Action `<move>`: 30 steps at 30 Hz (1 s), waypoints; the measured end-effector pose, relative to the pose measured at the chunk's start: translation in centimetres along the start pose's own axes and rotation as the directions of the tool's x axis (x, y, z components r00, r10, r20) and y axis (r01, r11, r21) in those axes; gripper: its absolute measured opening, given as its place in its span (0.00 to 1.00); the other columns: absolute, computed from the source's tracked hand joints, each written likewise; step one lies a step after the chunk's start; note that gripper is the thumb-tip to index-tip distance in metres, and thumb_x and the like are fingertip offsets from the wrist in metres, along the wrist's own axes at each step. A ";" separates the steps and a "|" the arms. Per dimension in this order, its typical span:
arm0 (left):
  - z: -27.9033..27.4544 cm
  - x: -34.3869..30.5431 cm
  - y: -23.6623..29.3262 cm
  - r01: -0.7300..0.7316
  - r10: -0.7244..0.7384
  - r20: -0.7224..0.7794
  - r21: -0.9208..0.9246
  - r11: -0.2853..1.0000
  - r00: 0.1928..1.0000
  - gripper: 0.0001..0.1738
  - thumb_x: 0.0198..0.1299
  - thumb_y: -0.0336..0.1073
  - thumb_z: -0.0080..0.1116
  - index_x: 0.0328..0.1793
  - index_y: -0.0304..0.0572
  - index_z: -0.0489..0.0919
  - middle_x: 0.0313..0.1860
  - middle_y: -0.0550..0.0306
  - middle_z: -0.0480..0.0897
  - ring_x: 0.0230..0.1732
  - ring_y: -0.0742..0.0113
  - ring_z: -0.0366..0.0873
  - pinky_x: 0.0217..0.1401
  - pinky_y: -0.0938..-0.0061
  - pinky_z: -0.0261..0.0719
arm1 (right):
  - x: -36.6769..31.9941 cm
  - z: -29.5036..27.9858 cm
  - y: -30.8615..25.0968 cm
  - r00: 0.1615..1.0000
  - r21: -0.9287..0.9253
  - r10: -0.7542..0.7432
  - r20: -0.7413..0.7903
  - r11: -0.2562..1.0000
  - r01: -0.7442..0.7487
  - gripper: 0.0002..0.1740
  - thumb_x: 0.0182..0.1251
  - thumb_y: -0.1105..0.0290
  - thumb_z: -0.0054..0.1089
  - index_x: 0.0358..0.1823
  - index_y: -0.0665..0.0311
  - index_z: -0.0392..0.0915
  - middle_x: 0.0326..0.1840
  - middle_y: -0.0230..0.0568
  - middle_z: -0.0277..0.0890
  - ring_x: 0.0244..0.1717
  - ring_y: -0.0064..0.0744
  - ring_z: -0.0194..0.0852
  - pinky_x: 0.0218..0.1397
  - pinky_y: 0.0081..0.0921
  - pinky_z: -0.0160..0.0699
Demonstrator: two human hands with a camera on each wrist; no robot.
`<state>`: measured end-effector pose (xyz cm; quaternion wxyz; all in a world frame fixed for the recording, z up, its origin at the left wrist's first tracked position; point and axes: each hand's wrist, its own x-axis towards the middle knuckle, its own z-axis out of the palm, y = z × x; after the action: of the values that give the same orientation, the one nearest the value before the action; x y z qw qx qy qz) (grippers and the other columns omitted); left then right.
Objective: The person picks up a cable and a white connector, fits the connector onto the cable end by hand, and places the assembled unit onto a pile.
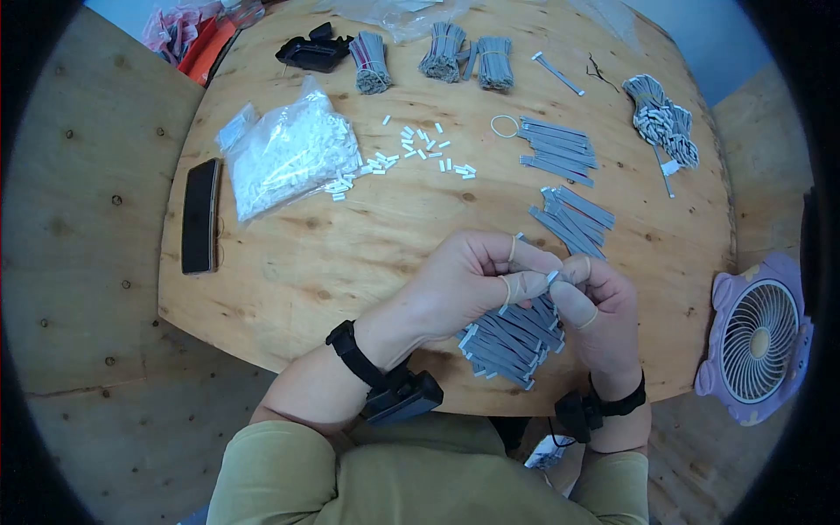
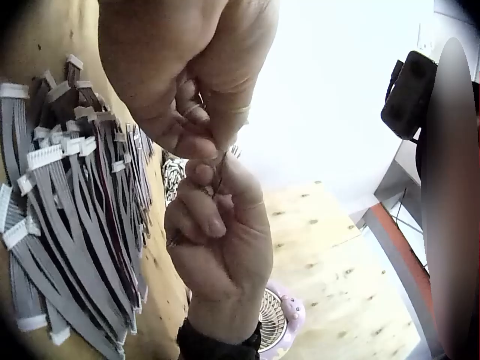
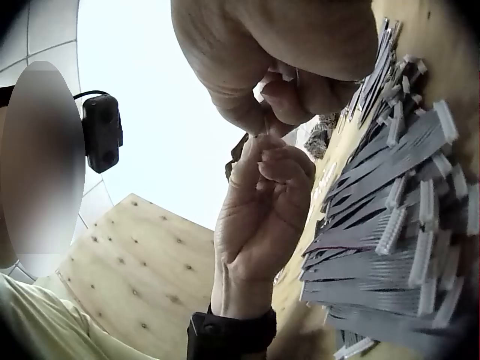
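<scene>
Centrally, over desk [image 1: 350,254] front edge: 1 grey ribbon cable [image 1: 552,276], white connector end, pinched btwn left hand [image 1: 472,284] and right hand [image 1: 604,306]. Both grips clamped on it, just above cable pile [image 1: 512,341]. Desk round, plywood; plywood panels around. Head view only: 3 tied bundles [image 1: 444,54], 1 connector bag [image 1: 284,157], 1 phone [image 1: 200,216]. Fan [image 1: 759,337] in head + left wrist views.

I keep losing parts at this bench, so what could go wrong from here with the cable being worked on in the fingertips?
1. The left hand and right hand pinch the cable only by fingertips above the cable pile; if it slips, it may vanish among lookalikes.
2. That pile lies near the table's front edge; a wrist could nudge cables off.
3. The loose connectors lie unguarded and could scatter.
</scene>
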<state>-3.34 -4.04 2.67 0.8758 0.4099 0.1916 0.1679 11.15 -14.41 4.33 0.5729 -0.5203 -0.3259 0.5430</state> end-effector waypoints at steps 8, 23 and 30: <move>-0.1 -0.1 0.0 -0.027 0.026 0.022 0.034 0.999 0.999 0.10 0.53 0.24 0.55 0.43 0.34 0.77 0.36 0.57 0.79 0.35 0.75 0.76 0.39 0.82 0.75 | 0.0 0.0 0.0 0.999 -0.019 -0.018 0.026 1.000 0.018 0.04 0.58 0.75 0.54 0.32 0.67 0.71 0.31 0.32 0.73 0.32 0.15 0.69 0.34 0.13 0.67; 0.2 -0.3 0.5 -0.005 0.014 -0.092 0.095 0.995 0.996 0.09 0.53 0.28 0.56 0.41 0.35 0.77 0.29 0.61 0.79 0.28 0.80 0.73 0.33 0.86 0.72 | 0.3 -0.4 -1.1 0.995 -0.017 0.104 -0.007 0.994 -0.104 0.06 0.57 0.75 0.54 0.35 0.67 0.70 0.23 0.29 0.70 0.23 0.15 0.66 0.26 0.12 0.64; 0.2 -0.1 0.8 0.007 0.010 -0.082 0.209 0.978 0.997 0.08 0.55 0.31 0.55 0.40 0.37 0.77 0.29 0.63 0.78 0.30 0.82 0.72 0.33 0.86 0.71 | 0.1 -0.4 -0.8 0.992 -0.102 0.126 0.008 0.987 -0.125 0.05 0.57 0.74 0.54 0.33 0.67 0.71 0.23 0.27 0.69 0.21 0.12 0.63 0.24 0.10 0.62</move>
<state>-3.47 -3.73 3.45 0.8190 0.4927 0.2439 0.1644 11.79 -14.30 4.98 0.5082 -0.5640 -0.3238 0.5647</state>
